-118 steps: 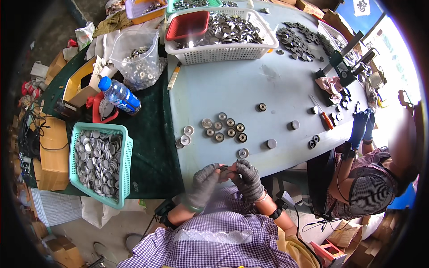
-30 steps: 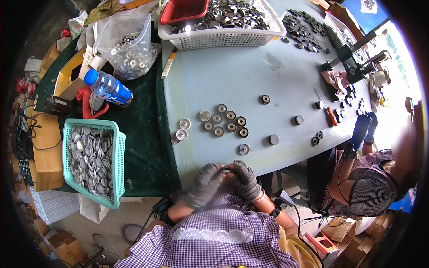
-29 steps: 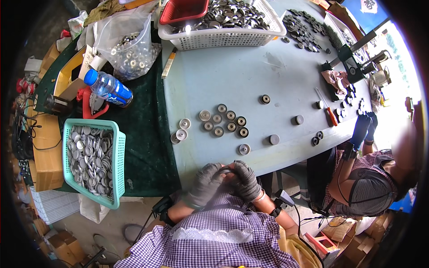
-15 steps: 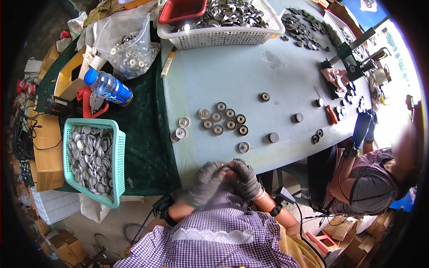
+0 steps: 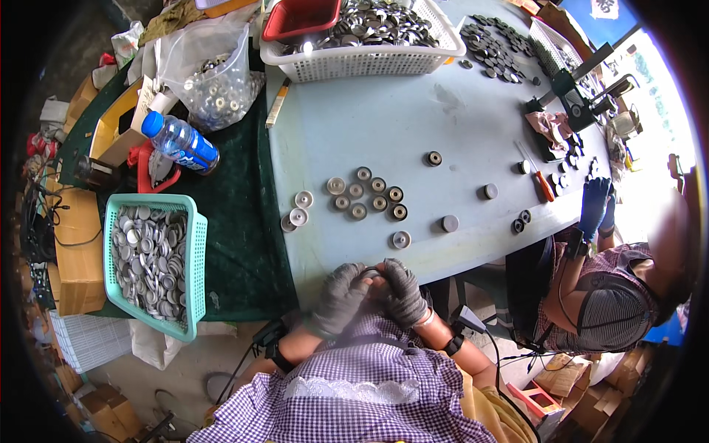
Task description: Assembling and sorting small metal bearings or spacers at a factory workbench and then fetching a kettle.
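Observation:
Both my hands wear grey fingerless gloves and meet at the near edge of the table. My left hand (image 5: 341, 299) and my right hand (image 5: 403, 293) are closed around a small round metal piece (image 5: 371, 274), mostly hidden by the fingers. Just beyond them, a silver disc with a central stud (image 5: 401, 240) lies on the grey-blue tabletop (image 5: 332, 255). Farther off sits a loose group of round metal parts with ringed centres (image 5: 357, 211). Several paler studded discs (image 5: 298, 217) lie left of that group.
At left stand a turquoise basket of grey caps (image 5: 200, 258), a bottle (image 5: 179, 142) and a clear bag of parts (image 5: 221, 96). A white basket (image 5: 369, 62) is at the back. On the right are a screwdriver (image 5: 545, 187), a hand press (image 5: 577, 100) and a co-worker's gloved hand (image 5: 594, 207).
The table and its parts appear shifted very slightly left in view. My hands stay together on the small round piece, with only a slight shift of the fingers.

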`<action>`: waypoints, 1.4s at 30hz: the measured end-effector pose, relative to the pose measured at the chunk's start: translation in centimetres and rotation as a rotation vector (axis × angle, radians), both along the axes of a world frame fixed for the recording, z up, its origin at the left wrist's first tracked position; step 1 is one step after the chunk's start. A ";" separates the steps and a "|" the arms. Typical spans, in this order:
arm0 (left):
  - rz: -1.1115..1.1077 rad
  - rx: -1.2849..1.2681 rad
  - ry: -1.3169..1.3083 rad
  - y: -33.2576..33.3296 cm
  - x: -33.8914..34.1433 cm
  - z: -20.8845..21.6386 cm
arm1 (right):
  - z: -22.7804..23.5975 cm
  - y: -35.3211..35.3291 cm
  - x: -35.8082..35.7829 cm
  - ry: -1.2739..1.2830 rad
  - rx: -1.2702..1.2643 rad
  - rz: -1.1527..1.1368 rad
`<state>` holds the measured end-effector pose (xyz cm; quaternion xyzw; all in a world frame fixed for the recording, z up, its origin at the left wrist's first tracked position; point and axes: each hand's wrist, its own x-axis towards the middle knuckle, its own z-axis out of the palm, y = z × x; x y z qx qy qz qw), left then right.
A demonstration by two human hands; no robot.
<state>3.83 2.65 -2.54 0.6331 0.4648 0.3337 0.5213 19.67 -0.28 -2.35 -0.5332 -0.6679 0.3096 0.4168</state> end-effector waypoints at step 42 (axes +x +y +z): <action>-0.003 0.529 0.597 9.8 3.4 -1.2 | -1.3 1.3 5.5 -0.522 0.089 -0.198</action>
